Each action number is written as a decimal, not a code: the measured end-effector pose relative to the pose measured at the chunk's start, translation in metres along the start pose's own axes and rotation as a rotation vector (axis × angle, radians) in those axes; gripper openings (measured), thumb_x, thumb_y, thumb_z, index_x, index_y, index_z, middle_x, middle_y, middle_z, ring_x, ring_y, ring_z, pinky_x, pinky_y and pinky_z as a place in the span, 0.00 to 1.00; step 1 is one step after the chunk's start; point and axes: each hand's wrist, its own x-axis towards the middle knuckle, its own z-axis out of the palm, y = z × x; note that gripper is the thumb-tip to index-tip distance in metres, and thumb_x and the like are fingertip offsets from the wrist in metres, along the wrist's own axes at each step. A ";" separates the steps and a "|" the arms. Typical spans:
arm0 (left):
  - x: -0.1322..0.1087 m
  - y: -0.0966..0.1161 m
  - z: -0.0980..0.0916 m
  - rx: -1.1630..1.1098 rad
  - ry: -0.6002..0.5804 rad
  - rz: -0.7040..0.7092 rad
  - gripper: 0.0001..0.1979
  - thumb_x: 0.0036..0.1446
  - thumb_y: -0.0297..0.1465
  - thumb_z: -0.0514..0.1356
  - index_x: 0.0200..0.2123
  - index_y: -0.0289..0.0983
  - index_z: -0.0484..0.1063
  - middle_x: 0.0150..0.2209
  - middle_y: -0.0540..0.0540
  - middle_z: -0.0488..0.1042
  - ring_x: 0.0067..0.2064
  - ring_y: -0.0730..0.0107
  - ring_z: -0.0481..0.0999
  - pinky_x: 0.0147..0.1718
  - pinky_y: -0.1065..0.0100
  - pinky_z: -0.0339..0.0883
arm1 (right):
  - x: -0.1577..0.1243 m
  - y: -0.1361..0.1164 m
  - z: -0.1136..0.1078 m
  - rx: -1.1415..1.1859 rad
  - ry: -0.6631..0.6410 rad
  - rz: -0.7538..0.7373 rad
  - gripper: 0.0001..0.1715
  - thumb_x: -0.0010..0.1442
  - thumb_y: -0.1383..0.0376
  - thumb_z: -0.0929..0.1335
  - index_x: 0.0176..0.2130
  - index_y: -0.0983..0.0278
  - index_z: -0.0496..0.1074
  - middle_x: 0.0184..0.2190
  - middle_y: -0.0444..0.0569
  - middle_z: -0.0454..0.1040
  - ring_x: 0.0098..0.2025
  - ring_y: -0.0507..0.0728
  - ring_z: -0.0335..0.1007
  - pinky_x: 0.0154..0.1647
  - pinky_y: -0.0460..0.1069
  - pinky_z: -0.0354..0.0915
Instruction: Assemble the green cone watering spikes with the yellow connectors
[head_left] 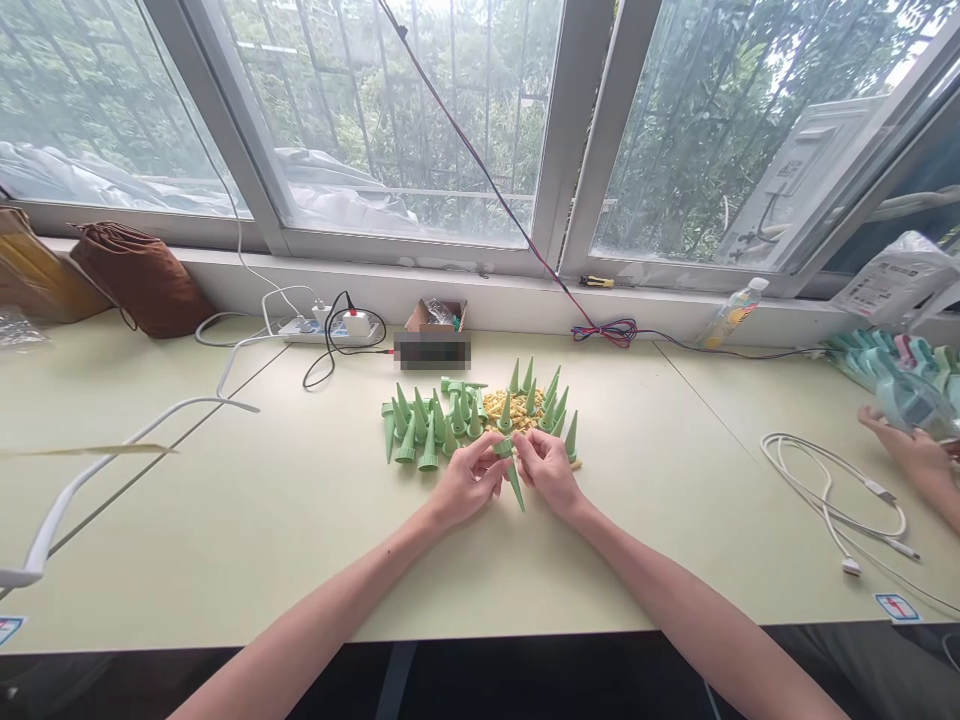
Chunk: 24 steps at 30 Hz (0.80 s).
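My left hand and my right hand meet over the pale green table, fingers pinched together on one green cone spike that points down toward me. Just beyond them lie several more green cone spikes, some upright, some on their sides. A heap of small yellow pieces sits among the upright cones on the right.
A small cardboard box and a power strip with cables stand by the window sill. A brown pouch lies far left. White cables lie right, near another person's hand and teal parts. A bottle leans at the sill.
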 end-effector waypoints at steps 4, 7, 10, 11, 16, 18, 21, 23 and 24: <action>-0.001 0.000 0.000 0.189 -0.003 0.097 0.10 0.61 0.36 0.59 0.44 0.38 0.71 0.22 0.52 0.70 0.20 0.76 0.67 0.25 0.71 0.66 | 0.000 0.002 0.003 0.071 0.024 0.050 0.29 0.61 0.44 0.66 0.22 0.60 0.55 0.10 0.36 0.56 0.12 0.47 0.49 0.15 0.45 0.48; -0.001 0.000 0.001 0.282 -0.009 0.151 0.10 0.61 0.34 0.58 0.44 0.39 0.72 0.23 0.50 0.71 0.21 0.75 0.66 0.26 0.71 0.65 | 0.001 0.004 0.005 0.127 0.050 0.106 0.29 0.60 0.46 0.67 0.22 0.61 0.56 0.11 0.36 0.55 0.12 0.47 0.49 0.13 0.45 0.47; -0.001 0.001 0.003 0.325 -0.024 0.181 0.10 0.61 0.33 0.58 0.44 0.39 0.73 0.24 0.50 0.71 0.23 0.74 0.67 0.27 0.70 0.65 | 0.001 0.004 0.005 0.142 0.072 0.156 0.28 0.59 0.48 0.68 0.21 0.61 0.56 0.11 0.36 0.55 0.12 0.47 0.49 0.13 0.45 0.47; -0.002 0.001 0.003 0.323 -0.026 0.182 0.09 0.60 0.32 0.58 0.44 0.39 0.74 0.24 0.50 0.71 0.23 0.74 0.67 0.28 0.70 0.65 | 0.001 0.004 0.006 0.143 0.078 0.164 0.28 0.59 0.48 0.69 0.21 0.61 0.56 0.11 0.36 0.55 0.12 0.48 0.49 0.13 0.45 0.47; 0.000 0.008 0.005 0.170 -0.037 0.105 0.08 0.61 0.35 0.59 0.42 0.38 0.70 0.26 0.49 0.73 0.23 0.74 0.69 0.26 0.71 0.66 | 0.002 0.000 0.004 0.070 0.055 0.099 0.28 0.62 0.47 0.65 0.21 0.61 0.57 0.11 0.37 0.56 0.13 0.49 0.51 0.16 0.46 0.50; 0.001 0.012 0.004 0.025 -0.050 0.034 0.10 0.61 0.38 0.59 0.41 0.38 0.67 0.26 0.49 0.73 0.22 0.73 0.71 0.22 0.71 0.66 | 0.002 -0.001 0.002 -0.021 0.042 0.028 0.29 0.65 0.46 0.63 0.21 0.61 0.57 0.12 0.38 0.57 0.15 0.49 0.53 0.18 0.47 0.52; 0.004 0.017 0.001 -0.181 -0.066 -0.062 0.13 0.61 0.40 0.60 0.41 0.37 0.65 0.22 0.52 0.71 0.19 0.73 0.70 0.19 0.72 0.65 | 0.003 0.000 0.000 -0.181 0.074 -0.097 0.29 0.67 0.48 0.61 0.21 0.62 0.56 0.15 0.39 0.57 0.18 0.49 0.53 0.21 0.47 0.52; 0.006 0.017 -0.002 -0.288 -0.074 -0.119 0.14 0.60 0.39 0.62 0.41 0.37 0.64 0.21 0.52 0.72 0.17 0.74 0.69 0.18 0.72 0.65 | 0.003 0.001 -0.002 -0.273 0.109 -0.179 0.28 0.67 0.49 0.61 0.22 0.62 0.56 0.18 0.39 0.56 0.20 0.49 0.51 0.22 0.46 0.51; 0.007 0.016 -0.003 -0.350 -0.060 -0.141 0.14 0.59 0.39 0.63 0.41 0.38 0.63 0.21 0.53 0.72 0.17 0.74 0.69 0.17 0.72 0.64 | 0.003 0.001 -0.002 -0.310 0.117 -0.217 0.26 0.67 0.50 0.61 0.23 0.62 0.57 0.19 0.39 0.56 0.21 0.49 0.51 0.22 0.46 0.50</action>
